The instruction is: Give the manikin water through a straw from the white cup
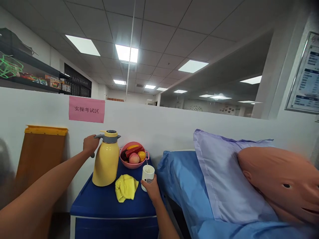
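My left hand is wrapped round the grey handle of a yellow thermos jug, which is upright at the left of a blue bedside cabinet. My right hand grips a white mug with a dark printed pattern, near the cabinet's right edge. A thin stick-like thing, perhaps a spoon or straw, rises from the mug's rim. Between jug and mug lies a crumpled yellow cloth. Behind them is a pink basket of fruit. Whether the jug's base bears fully on the cabinet I cannot tell.
To the right, a manikin rests its head on a lilac pillow on a bed with blue sheets. A low white partition with a pink sign stands behind. A brown board leans at the left.
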Demonstrator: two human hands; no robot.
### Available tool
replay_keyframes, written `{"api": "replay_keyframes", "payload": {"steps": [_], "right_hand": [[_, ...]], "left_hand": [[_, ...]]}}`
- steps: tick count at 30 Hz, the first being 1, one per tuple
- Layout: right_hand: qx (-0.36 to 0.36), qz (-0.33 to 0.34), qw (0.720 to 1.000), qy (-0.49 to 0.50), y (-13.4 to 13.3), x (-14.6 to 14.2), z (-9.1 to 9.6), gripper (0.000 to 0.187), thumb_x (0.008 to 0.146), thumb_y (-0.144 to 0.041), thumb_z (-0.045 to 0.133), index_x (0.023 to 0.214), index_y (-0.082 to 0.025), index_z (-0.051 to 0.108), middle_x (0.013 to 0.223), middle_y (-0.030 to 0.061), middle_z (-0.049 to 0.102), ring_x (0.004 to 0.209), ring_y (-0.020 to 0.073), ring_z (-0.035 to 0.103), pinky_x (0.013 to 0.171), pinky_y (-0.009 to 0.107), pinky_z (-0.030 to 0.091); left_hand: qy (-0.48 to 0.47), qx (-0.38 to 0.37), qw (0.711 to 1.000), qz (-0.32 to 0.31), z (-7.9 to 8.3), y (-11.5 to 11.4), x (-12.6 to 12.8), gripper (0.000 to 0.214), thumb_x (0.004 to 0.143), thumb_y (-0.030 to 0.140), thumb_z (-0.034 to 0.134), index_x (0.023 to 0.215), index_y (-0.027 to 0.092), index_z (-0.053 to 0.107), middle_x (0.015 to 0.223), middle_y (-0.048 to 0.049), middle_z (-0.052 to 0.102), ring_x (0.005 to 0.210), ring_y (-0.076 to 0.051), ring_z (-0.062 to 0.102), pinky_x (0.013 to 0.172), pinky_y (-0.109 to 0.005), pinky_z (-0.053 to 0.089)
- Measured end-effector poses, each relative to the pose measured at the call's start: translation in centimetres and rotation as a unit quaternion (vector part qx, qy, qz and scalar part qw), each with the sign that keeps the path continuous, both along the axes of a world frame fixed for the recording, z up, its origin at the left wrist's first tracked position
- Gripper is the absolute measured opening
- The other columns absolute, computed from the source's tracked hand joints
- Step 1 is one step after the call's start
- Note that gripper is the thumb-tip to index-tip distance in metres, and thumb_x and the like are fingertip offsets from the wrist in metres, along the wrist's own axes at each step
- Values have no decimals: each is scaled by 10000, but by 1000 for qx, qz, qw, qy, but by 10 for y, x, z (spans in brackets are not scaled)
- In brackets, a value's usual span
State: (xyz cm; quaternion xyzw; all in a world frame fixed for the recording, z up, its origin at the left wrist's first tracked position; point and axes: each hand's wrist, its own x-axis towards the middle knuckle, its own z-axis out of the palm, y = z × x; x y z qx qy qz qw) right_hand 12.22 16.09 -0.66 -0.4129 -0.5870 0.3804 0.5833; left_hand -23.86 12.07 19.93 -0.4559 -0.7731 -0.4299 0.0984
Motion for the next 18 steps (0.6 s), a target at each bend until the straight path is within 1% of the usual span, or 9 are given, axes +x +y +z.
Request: {"api": "replay_keyframes", "payload": {"steps": [2, 7, 12, 18], "right_hand": [[-2, 2, 1000, -2, 0, 0, 0, 557, 597, -313, 764, 1088, -174, 542, 995, 78, 693, 892, 251, 667, 795, 340, 522], [-11, 7, 1000, -7, 0, 0, -3, 549, 620, -316, 762, 1092, -176, 519, 1019, 85, 690, 916, 250, 669, 799, 338, 528], [-13, 4, 1000, -8, 3, 0, -6, 566, 614, -336, 777, 1081, -177, 500, 1019, 86, 689, 926, 258, 665, 814, 350, 528], [-12, 10, 1000, -13, 3, 2, -8, 580, 620, -360, 780, 1100, -179, 509, 1012, 73, 691, 912, 254, 663, 788, 333, 529]], "left_hand": [[1, 5, 1000, 10, -4, 1, -2, 331, 890, 393, 440, 726, 161, 610, 759, -103, 651, 782, -265, 610, 624, -298, 375], [3, 4, 1000, 6, -11, 5, -5, 315, 883, 386, 463, 736, 160, 626, 749, -95, 659, 731, -241, 602, 602, -293, 361], [6, 7, 1000, 5, -17, 3, -13, 308, 889, 358, 444, 693, 173, 593, 680, -69, 626, 683, -224, 571, 593, -294, 342], [4, 19, 1000, 6, -26, -2, -21, 325, 905, 362, 431, 657, 179, 532, 638, -44, 573, 682, -210, 565, 582, -283, 330]]}}
